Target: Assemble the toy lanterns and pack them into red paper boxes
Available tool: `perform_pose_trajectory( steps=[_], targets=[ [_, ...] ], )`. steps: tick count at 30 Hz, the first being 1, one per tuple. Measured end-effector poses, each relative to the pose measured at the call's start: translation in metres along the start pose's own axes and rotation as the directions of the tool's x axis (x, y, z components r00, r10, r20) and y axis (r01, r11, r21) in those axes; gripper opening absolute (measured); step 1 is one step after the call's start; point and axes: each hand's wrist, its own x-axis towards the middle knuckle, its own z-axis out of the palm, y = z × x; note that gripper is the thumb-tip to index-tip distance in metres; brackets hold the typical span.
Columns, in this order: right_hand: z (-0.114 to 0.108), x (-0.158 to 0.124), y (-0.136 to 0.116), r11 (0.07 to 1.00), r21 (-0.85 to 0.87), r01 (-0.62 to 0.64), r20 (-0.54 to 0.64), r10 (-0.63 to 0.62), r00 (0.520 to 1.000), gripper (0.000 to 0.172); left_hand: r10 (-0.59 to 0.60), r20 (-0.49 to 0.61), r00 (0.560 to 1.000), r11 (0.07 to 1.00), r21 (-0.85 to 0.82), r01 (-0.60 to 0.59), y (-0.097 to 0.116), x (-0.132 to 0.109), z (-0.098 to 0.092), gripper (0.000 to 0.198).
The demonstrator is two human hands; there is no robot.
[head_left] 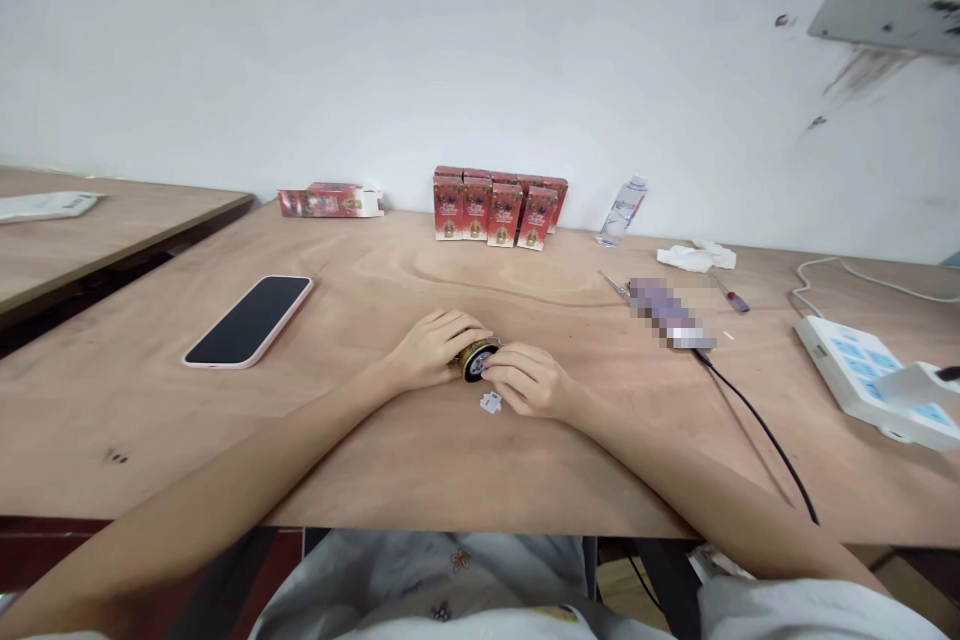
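On the wooden table in front of me, a small gold lantern [474, 361] lies on its side, its round black base turned toward me. My left hand [437, 348] wraps round its far and left side, fingers closed over it. The fingers of my right hand [529, 380] are bent together, with the tips pressed at the base's right edge; anything small between them is hidden. Just below the base, a small pale plastic piece [491, 403], like a cover, lies flat on the wood.
Several red boxes [506, 210] stand by the wall, with an opened red box [330, 201] lying to their left. A tilted clear bottle [623, 210], white tissue [696, 256], screwdriver [735, 299], cabled phone [667, 312] and power strip [877, 375] are rightward. Another phone [251, 320] lies left.
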Motion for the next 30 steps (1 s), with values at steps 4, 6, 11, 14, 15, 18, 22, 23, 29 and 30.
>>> perform_pose_trajectory(
  steps=[4, 6, 11, 14, 15, 18, 22, 23, 29, 30],
  targets=[
    [-0.008, -0.002, 0.001, 0.969, 0.225, -0.106, 0.29, 0.038, 0.956, 0.01, -0.022, 0.002, 1.0, 1.0, 0.008, 0.022, -0.003, -0.002, 0.0, 0.03],
    [-0.011, -0.003, 0.002, 0.93, 0.311, -0.194, 0.416, 0.049, 0.908, 0.012, -0.024, -0.008, 1.0, 1.0, 0.008, 0.024, -0.004, -0.002, 0.0, 0.03],
    [-0.006, -0.004, 0.004, 0.909, 0.329, -0.256, 0.414, 0.105, 0.904, 0.01, -0.033, -0.041, 0.999, 0.999, 0.001, 0.033, -0.004, -0.003, 0.0, 0.03],
    [-0.002, -0.004, 0.002, 0.951, 0.23, -0.207, 0.345, 0.119, 0.931, 0.013, -0.017, -0.079, 0.997, 1.0, -0.015, 0.015, -0.005, -0.004, 0.002, 0.033],
    [-0.001, -0.003, 0.001, 0.962, 0.198, -0.185, 0.318, 0.116, 0.941, 0.014, -0.014, -0.09, 0.996, 1.0, -0.023, 0.012, -0.005, -0.004, 0.003, 0.034],
    [-0.002, -0.001, -0.002, 0.983, 0.108, -0.151, 0.211, 0.126, 0.969, 0.015, -0.01, -0.122, 0.993, 0.998, -0.057, 0.003, -0.007, -0.004, 0.004, 0.035],
    [-0.003, 0.002, -0.003, 0.983, 0.037, -0.179, 0.059, 0.177, 0.982, 0.016, 0.017, -0.134, 0.991, 0.997, -0.073, -0.027, -0.005, -0.002, 0.004, 0.032],
    [-0.003, 0.002, -0.003, 0.982, 0.03, -0.185, 0.031, 0.184, 0.982, 0.015, 0.019, -0.133, 0.991, 0.997, -0.073, -0.029, -0.004, -0.001, 0.004, 0.031],
    [0.003, 0.006, -0.003, 0.976, 0.052, -0.211, -0.106, 0.216, 0.971, 0.009, -0.027, -0.204, 0.979, 0.99, -0.142, -0.002, 0.004, 0.003, 0.009, 0.034],
    [0.004, 0.007, -0.003, 0.972, 0.061, -0.226, -0.125, 0.232, 0.965, 0.009, -0.047, -0.224, 0.974, 0.987, -0.162, 0.01, 0.005, 0.003, 0.011, 0.036]
  ],
)
